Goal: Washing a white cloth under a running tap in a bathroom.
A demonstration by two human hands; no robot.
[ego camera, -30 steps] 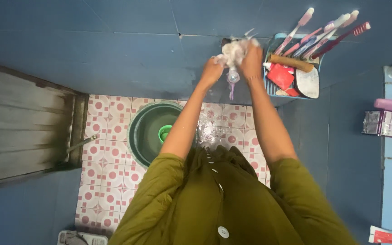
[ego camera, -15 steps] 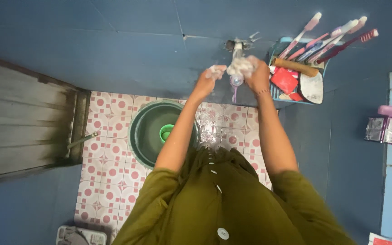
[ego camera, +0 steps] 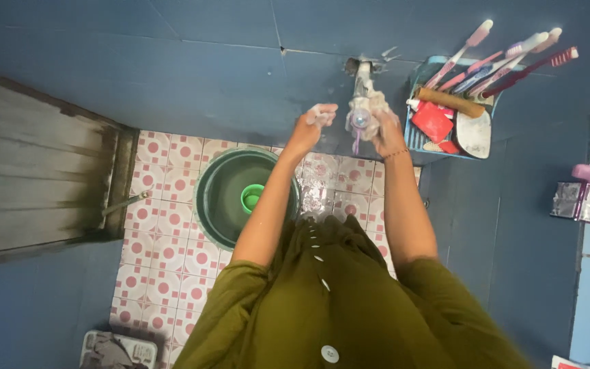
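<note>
Tap (ego camera: 361,85) on blue wall, long axis pointing down from the wall, spout end at right hand (ego camera: 382,126), which curls soapy around it. Left hand (ego camera: 312,123) just beside, to its left, loosely closed, lathered, holding nothing visible. Right hand nearer.

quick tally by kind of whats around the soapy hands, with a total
Soapy bare hands: 2, left hand, right hand
Wall-mounted metal tap: 1
Round dark green basin: 1
Small bright green cup: 1
Light blue plastic wall basket: 1
Total: 6
</note>
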